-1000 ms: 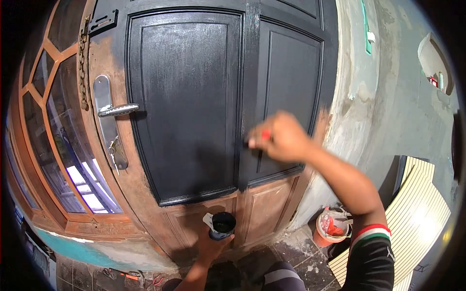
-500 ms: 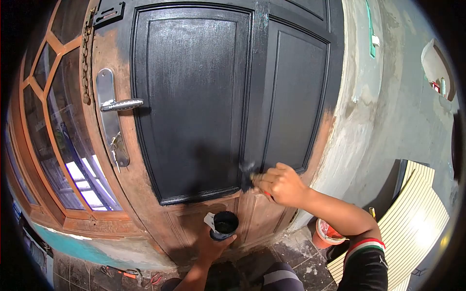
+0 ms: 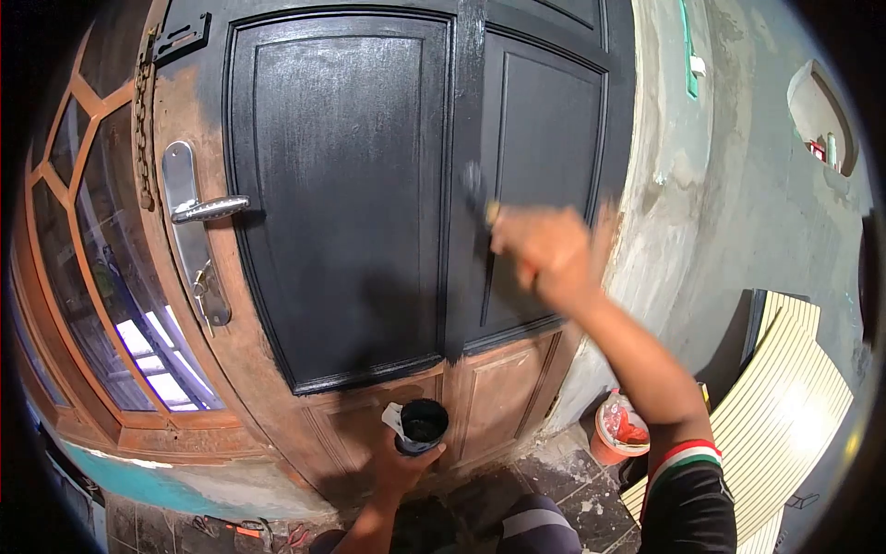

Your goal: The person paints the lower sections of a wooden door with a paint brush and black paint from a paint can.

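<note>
My right hand (image 3: 546, 251), blurred by motion, grips a paintbrush (image 3: 476, 192) whose dark bristles point up against the middle upright of the door. The wooden door (image 3: 346, 185) is coated black on its upper part, with bare brown wood below and along the handle side. Lower down, my left hand (image 3: 402, 469) is wrapped round a small black cup (image 3: 425, 423) with dark paint inside. A pale torn label or paper sticks out at the cup's left side.
A metal lever handle (image 3: 210, 209) with keys hanging below it is on the door's left. A rusty chain (image 3: 145, 138) hangs beside it. An orange bucket (image 3: 616, 445) and ribbed cream panels (image 3: 784, 406) stand at right. Pliers (image 3: 297, 535) and other tools lie on the floor.
My right hand has moved the paintbrush upward along the middle upright from near the lower edge of the black paint. My left hand still holds the cup low. The view has shifted slightly.
</note>
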A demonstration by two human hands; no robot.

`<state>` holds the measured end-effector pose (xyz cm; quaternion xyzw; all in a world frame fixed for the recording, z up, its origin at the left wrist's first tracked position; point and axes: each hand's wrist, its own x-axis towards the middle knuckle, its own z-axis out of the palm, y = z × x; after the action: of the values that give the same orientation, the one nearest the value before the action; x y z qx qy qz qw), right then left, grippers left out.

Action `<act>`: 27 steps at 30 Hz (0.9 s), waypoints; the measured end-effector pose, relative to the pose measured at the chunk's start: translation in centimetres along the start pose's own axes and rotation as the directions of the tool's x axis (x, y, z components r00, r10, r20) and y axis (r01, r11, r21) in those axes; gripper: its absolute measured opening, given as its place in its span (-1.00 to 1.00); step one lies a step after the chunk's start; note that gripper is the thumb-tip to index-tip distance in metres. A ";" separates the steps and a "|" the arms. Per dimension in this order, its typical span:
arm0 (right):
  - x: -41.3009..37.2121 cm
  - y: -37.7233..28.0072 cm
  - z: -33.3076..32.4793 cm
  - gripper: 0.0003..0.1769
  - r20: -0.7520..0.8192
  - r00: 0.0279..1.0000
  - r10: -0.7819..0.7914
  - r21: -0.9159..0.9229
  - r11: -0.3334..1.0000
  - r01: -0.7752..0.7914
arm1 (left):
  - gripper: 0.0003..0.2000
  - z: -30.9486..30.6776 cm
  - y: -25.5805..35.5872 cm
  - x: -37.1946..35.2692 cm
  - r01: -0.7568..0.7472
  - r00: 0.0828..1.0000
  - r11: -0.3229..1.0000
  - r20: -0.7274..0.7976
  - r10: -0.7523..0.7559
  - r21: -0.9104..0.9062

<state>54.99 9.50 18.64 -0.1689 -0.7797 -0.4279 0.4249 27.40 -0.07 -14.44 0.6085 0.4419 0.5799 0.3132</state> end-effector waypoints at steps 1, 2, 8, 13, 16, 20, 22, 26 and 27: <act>-3.1 -2.1 1.4 -0.60 0.006 0.999 -0.045 0.009 0.999 0.045 | -0.28 0.0 0.3 0.0 -0.010 1.000 1.000 -0.014 0.010 0.005; -5.8 -4.4 1.6 -0.64 0.111 0.993 -0.042 0.105 0.994 0.030 | -0.28 0.0 0.6 -0.1 -0.017 0.999 1.000 -0.027 0.017 0.012; -7.2 -5.6 1.2 -0.87 0.616 0.788 -0.012 0.393 0.871 -0.295 | -0.25 -0.4 0.4 -0.2 -0.017 0.999 0.996 -0.033 0.020 0.088; 6.0 1.0 -1.1 -0.84 0.101 0.987 0.129 0.286 0.946 -0.153 | -0.28 0.0 0.7 0.0 -0.044 0.996 0.996 -0.075 0.050 0.076; 7.6 0.6 -2.0 -0.87 -0.261 0.963 0.067 -0.007 0.997 -0.072 | -0.28 0.2 -0.4 0.0 -0.044 0.996 0.995 -0.071 0.050 0.094; -2.4 -4.7 2.1 -0.63 0.043 0.999 -0.021 0.024 1.000 0.019 | -0.26 -0.1 -0.2 0.3 -0.082 0.995 0.996 -0.054 0.084 0.029; -9.0 -9.9 3.2 -0.71 0.313 0.948 0.049 0.080 0.994 -0.078 | -0.26 -0.4 0.3 0.1 -0.055 0.996 0.998 -0.066 0.056 0.016; -12.4 -12.1 3.0 -0.89 0.545 0.838 0.025 0.381 0.883 -0.274 | -0.25 -1.1 1.0 0.1 -0.063 0.992 0.998 -0.111 0.059 -0.028; -11.0 -10.7 2.7 -0.86 0.603 0.797 0.037 0.347 0.887 -0.303 | -0.25 -1.1 1.2 0.2 -0.072 0.992 0.996 -0.106 0.066 -0.052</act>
<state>53.27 6.67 3.43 -0.2651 -0.9267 -0.1334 0.2306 26.47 -0.51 -13.16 0.5834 0.4202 0.6333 0.2863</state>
